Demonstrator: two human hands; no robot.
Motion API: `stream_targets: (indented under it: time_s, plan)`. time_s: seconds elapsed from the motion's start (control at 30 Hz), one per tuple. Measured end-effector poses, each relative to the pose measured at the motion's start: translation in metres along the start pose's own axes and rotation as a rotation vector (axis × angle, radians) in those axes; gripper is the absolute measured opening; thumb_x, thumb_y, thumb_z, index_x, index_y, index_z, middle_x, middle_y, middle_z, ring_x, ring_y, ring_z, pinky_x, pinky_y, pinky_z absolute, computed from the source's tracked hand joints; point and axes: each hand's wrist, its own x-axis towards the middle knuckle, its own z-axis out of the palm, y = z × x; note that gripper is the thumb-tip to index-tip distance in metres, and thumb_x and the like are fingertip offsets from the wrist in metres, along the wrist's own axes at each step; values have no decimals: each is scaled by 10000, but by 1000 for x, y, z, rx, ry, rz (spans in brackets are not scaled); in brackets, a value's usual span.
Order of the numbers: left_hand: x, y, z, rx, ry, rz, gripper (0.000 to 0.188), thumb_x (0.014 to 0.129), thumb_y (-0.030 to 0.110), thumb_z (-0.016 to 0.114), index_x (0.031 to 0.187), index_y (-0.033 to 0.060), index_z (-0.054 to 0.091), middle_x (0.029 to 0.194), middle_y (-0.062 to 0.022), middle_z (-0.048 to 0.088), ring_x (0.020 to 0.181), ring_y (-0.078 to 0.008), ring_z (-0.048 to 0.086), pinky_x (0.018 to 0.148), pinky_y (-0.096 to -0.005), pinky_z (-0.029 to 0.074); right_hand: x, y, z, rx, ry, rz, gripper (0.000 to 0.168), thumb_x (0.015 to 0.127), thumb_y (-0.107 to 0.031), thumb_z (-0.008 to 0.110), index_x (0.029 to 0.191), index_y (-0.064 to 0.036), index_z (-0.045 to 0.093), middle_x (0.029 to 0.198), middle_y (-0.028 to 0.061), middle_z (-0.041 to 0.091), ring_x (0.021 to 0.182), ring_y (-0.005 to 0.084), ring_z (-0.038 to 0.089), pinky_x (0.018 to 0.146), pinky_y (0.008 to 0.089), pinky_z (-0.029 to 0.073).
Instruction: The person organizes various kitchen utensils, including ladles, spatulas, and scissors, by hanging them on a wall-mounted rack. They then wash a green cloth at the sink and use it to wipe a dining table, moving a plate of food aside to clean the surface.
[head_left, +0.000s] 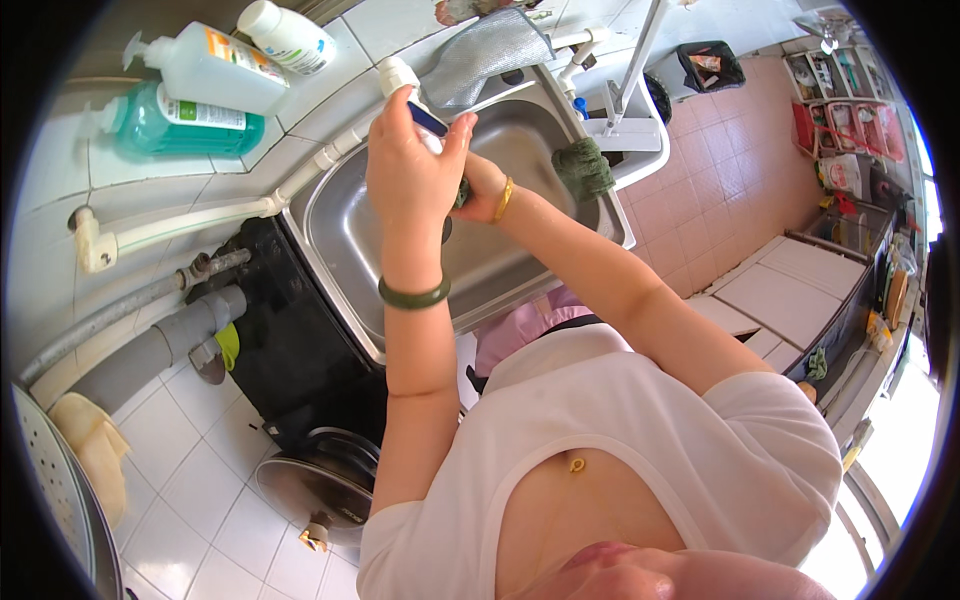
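My left hand (416, 161), with a dark green bangle at the wrist, is raised over the stainless steel sink (517, 135). A narrow dark blue object with a pale edge (428, 118) sits between its thumb and fingers; most of it is hidden. Just behind and to the right is my right hand (484, 187), wearing a gold bracelet. A bit of dark green material (461, 193), perhaps cloth, shows at its fingers, which the left hand partly covers. The white tap (397, 73) rises beyond my left fingertips. On the sink's right rim lies a folded green cloth (583, 169).
Two pump bottles, one clear (214, 67) and one teal (187, 120), and a white bottle (285, 37) are on the tiled ledge at left. A white pipe (195, 225) runs along the wall. Beyond the sink are a flat mop (626, 135) and a lined bin (711, 66).
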Motion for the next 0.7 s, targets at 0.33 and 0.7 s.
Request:
stream_targets:
  time_s: [0.33,0.7]
  plan:
    - [-51,-82,16,-1182,-42,-379,546,927,227,580,1380,-9,388,1187,-137,568,1135,-234,537,999,-388,399,-54,-15,-6,15,19,64,380,983,-395,449,1142,-82,593,1105,97,633,986,277,614,885,452,482]
    - [-98,-28,58,-517,-53,72,145,865,63,600,727,18,592,983,-137,698,984,-299,657,851,-373,500,-38,20,-14,268,33,-176,230,993,-275,429,1002,-83,555,996,82,602,953,213,577,881,341,488]
